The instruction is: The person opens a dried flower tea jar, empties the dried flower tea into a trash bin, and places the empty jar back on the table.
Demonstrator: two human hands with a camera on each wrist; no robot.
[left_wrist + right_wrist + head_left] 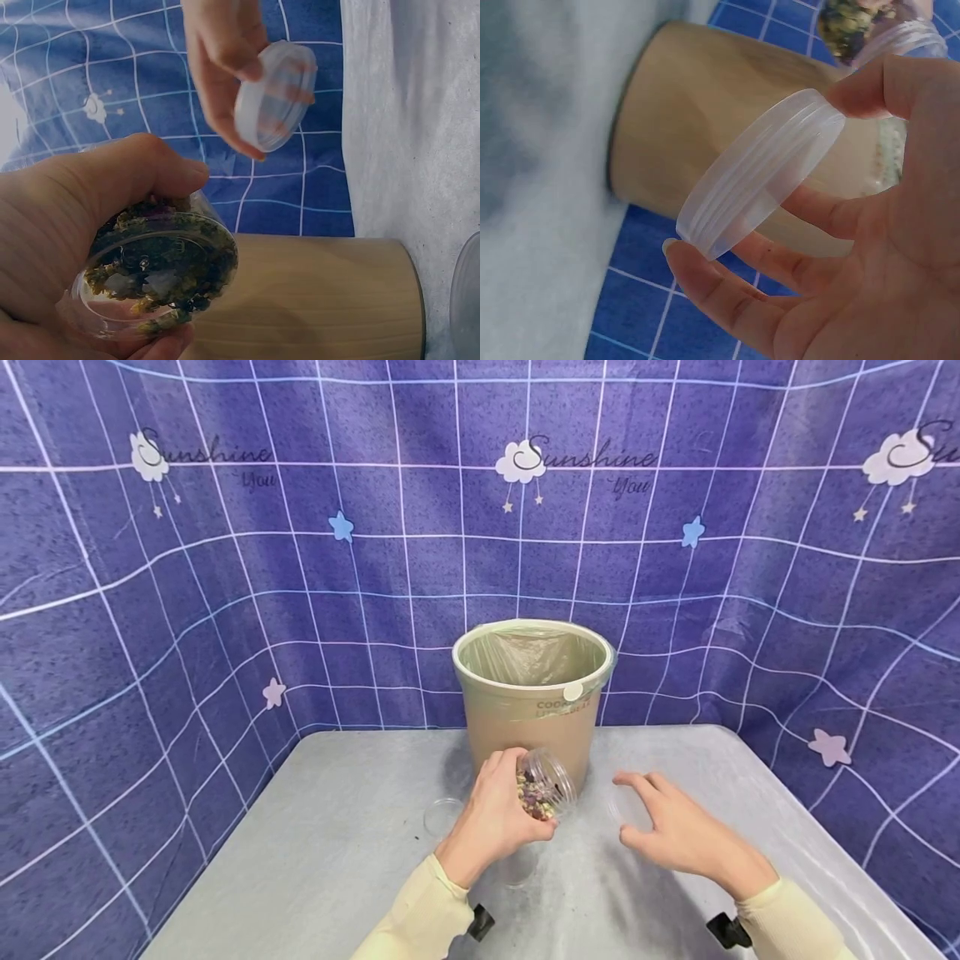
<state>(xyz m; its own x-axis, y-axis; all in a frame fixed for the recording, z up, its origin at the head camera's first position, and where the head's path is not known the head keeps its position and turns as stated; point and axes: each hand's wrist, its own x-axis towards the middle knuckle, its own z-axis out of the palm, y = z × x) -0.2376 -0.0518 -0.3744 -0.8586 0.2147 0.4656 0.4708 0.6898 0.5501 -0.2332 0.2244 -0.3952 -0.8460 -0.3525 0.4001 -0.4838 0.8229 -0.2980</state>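
My left hand (491, 810) grips a clear plastic jar (553, 777) around its body, tilted with its threaded mouth toward the right. Dried flower bits (534, 800) in yellow-green and purple lie inside it. The left wrist view looks at the jar's base (161, 262), with the dried bits showing through. My right hand (678, 827) pinches a translucent round screw lid (761, 176) by its edge, thumb on one side and fingertips on the other. The lid is apart from the jar, to its right, with its threaded inner side showing in the right wrist view.
A beige bin (525, 727) lined with a thin greenish bag (536, 658) stands just behind the jar. On the grey tabletop (360, 843) lie a clear round piece (442, 817) left of my left hand and another clear round thing (519, 870) below it. A blue gridded curtain (420, 560) surrounds the table.
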